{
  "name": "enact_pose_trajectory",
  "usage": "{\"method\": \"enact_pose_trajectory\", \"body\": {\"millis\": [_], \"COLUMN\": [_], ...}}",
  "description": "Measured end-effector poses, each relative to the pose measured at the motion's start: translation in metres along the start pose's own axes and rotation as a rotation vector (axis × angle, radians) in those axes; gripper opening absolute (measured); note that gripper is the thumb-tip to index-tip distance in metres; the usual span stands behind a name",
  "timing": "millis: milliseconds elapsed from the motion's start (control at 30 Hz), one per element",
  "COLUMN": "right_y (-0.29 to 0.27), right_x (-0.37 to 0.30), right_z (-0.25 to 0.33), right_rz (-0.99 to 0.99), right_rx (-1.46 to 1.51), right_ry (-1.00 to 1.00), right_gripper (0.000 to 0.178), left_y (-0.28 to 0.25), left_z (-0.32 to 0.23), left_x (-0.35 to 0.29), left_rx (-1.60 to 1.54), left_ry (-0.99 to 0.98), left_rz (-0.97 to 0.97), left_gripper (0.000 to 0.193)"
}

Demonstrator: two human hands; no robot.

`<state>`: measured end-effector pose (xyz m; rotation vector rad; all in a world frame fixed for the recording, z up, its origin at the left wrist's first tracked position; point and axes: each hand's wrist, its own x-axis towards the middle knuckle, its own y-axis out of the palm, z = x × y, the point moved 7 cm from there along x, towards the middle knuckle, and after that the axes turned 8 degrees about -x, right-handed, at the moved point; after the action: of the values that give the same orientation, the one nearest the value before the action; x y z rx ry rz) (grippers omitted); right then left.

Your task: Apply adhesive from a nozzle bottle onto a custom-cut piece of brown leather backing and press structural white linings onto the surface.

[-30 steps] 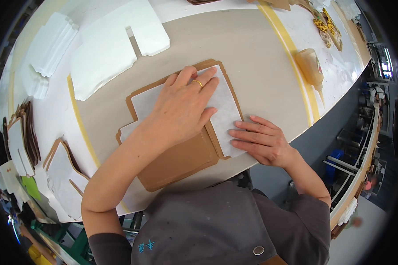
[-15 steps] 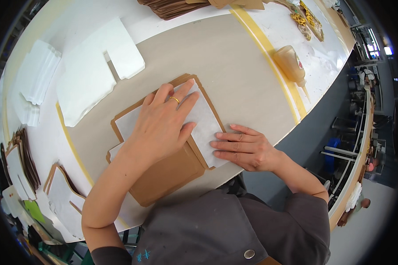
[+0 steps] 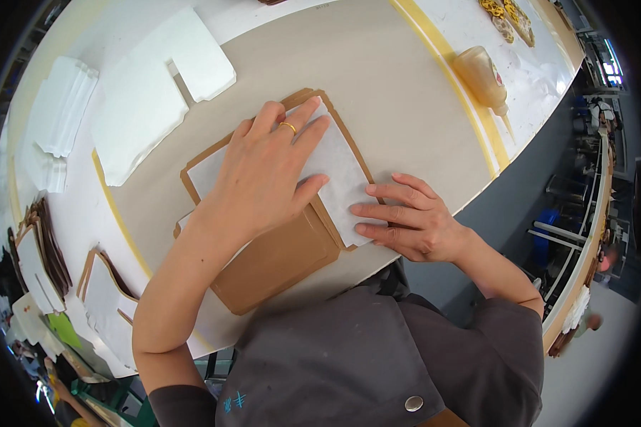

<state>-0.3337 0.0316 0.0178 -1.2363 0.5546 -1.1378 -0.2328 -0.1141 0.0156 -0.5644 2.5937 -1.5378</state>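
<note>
A brown flat piece (image 3: 278,260), apparently leather or card, lies near the table's front edge with notched corners and a strip across its middle. A white sheet (image 3: 343,174) covers its far part, leaving a brown margin along the edges. My left hand (image 3: 263,164), with a ring on one finger, rests on the sheet with its fingers spread toward the far corner. At the sheet's right edge, my right hand (image 3: 413,217) has its fingers outstretched, the tips at or just over the border. Neither hand grips anything. Part of the sheet is hidden under my left hand and forearm.
A stack of white cut sheets (image 3: 149,92) with a slot lies at the far left, beside another white stack (image 3: 68,107). Brown pieces with white facing (image 3: 107,299) are at the left. An amber squeeze bottle (image 3: 481,77) lies at the right, near the table's edge.
My right hand has shifted slightly right, its fingers lifting toward the sheet's edge. My left hand stays spread on the sheet. The whole view has shifted a little.
</note>
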Motion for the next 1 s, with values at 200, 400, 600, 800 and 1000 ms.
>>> {"method": "enact_pose_trajectory", "body": {"millis": [200,400,600,800,1000], "right_y": [0.007,-0.014,-0.041,0.002,0.023], "right_x": [-0.014,-0.041,0.020,0.080,0.100], "right_z": [0.010,-0.005,-0.023,-0.013,-0.016], "right_rz": [0.036,-0.023,-0.202,0.071,0.199], "right_rx": [0.037,0.446,0.257,-0.015,-0.058], "right_ry": [-0.053,0.153,0.270,0.074,-0.097], "right_gripper": [0.027,0.019,0.024,0.067,0.078], "left_y": [0.001,-0.002,-0.017,-0.031,-0.037], "left_z": [-0.003,-0.004,0.002,0.017,0.016], "left_x": [0.002,0.005,-0.011,-0.082,-0.096], "left_rx": [0.032,0.033,-0.057,-0.064,-0.092], "left_ry": [-0.047,-0.077,-0.116,-0.398,-0.434], "left_rz": [0.043,0.087,-0.096,-0.104,-0.134], "left_gripper": [0.060,0.062,0.066,0.078,0.066]}}
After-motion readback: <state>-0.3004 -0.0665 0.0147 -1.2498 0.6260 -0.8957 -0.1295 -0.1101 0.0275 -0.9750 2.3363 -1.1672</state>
